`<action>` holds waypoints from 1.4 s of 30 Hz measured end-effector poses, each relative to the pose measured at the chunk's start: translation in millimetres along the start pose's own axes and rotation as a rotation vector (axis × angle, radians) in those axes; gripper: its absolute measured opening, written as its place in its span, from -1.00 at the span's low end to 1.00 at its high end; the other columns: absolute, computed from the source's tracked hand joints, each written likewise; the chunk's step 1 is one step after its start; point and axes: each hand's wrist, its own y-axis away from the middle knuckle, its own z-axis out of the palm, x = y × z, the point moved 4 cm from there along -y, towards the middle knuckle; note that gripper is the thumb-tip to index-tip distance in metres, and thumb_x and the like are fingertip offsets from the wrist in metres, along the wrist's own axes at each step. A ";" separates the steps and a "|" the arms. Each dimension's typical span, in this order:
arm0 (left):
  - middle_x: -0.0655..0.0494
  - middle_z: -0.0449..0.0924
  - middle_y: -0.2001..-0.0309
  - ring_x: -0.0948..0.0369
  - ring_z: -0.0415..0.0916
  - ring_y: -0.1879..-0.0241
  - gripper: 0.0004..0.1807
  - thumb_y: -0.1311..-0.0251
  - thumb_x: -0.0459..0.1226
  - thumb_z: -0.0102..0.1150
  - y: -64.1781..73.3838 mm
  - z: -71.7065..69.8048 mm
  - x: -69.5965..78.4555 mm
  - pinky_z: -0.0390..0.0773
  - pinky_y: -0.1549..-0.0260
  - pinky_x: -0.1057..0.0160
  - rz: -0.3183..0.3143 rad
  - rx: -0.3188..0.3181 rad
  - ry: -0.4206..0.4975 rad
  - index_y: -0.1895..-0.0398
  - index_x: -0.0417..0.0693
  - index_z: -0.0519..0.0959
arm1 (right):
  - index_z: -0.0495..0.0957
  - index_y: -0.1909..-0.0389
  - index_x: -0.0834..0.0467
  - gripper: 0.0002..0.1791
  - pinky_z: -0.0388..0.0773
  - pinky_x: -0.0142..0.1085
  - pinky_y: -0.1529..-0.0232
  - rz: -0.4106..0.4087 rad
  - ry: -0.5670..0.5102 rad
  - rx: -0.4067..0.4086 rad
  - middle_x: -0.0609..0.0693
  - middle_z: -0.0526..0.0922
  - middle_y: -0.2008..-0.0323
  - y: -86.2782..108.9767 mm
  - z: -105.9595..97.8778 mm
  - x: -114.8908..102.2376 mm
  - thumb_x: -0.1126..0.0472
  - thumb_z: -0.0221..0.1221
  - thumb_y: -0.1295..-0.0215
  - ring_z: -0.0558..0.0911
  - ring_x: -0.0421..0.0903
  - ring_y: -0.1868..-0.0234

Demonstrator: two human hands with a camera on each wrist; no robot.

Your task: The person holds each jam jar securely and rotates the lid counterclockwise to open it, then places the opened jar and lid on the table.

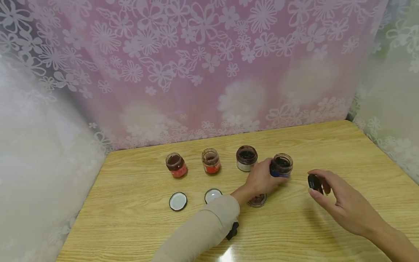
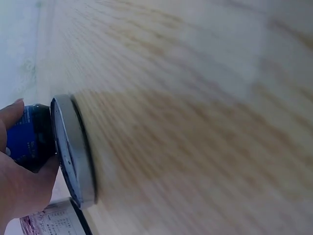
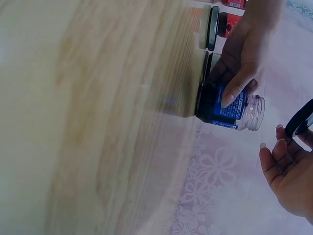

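Around the blue-labelled glass jar (image 1: pixel 282 163) at the right end of a row, my left hand (image 1: pixel 263 178) curls its fingers and thumb. The jar is uncapped, with dark contents, and its base meets the table in the right wrist view. My right hand (image 1: pixel 347 203) pinches a black lid (image 1: pixel 315 184) by its edge, above the table and apart from the jar. Just left of my left hand stands an open jar with a pale label (image 1: pixel 244 165). A brown-smeared lid (image 1: pixel 257 201) lies below my left hand, partly covered by it.
Two open red-labelled jars, the left one (image 1: pixel 176 165) and the middle one (image 1: pixel 211 162), stand further left. In front lie two upturned lids, one (image 1: pixel 178 201) whole in view, the other (image 1: pixel 212 195) partly behind my sleeve. A floral curtain (image 1: pixel 209 72) hangs behind the wooden table (image 1: pixel 131 203).
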 end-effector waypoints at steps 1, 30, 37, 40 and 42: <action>0.27 0.55 0.02 0.33 0.51 0.09 -0.28 -0.05 0.12 0.33 -0.9 0.4 1.0 0.47 0.20 0.42 -0.004 0.000 -0.004 -0.25 0.04 0.41 | 0.33 -0.24 0.06 -0.51 0.22 -0.43 0.41 0.003 0.002 -0.003 -0.18 0.39 0.24 0.2 0.5 0.4 0.25 0.17 -0.32 0.29 -0.27 0.25; 0.24 0.57 0.07 0.28 0.53 0.12 -0.36 -0.07 0.05 0.35 -38.7 9.5 14.1 0.50 0.17 0.35 -0.129 0.134 0.086 -0.19 0.08 0.42 | 0.33 -0.23 0.01 -0.54 0.30 -0.39 0.45 0.092 0.013 -0.164 -0.18 0.41 0.17 4.5 9.8 11.0 0.10 0.18 -0.35 0.34 -0.26 0.26; 0.24 0.57 0.07 0.25 0.54 0.12 -0.38 -0.05 0.04 0.36 -45.0 11.2 14.4 0.51 0.18 0.31 -0.152 0.151 0.054 -0.17 0.10 0.42 | 0.30 -0.29 0.08 -0.43 0.33 -0.37 0.50 0.148 0.025 -0.222 -0.12 0.43 0.08 6.0 9.1 12.3 -0.02 0.16 -0.34 0.37 -0.21 0.24; 0.23 0.57 0.06 0.24 0.55 0.13 -0.37 -0.05 0.05 0.36 -47.1 12.1 13.9 0.51 0.18 0.30 -0.165 0.157 0.059 -0.18 0.11 0.42 | 0.29 -0.29 0.09 -0.40 0.36 -0.36 0.49 0.157 0.027 -0.244 -0.11 0.45 0.04 5.3 9.6 12.5 -0.06 0.16 -0.33 0.39 -0.19 0.23; 0.22 0.58 0.06 0.23 0.55 0.13 -0.36 -0.05 0.05 0.36 -47.8 12.0 13.7 0.52 0.19 0.29 -0.173 0.160 0.065 -0.19 0.10 0.42 | 0.29 -0.29 0.09 -0.39 0.37 -0.36 0.48 0.161 0.032 -0.252 -0.10 0.45 0.03 5.2 10.0 13.0 -0.08 0.17 -0.32 0.41 -0.18 0.22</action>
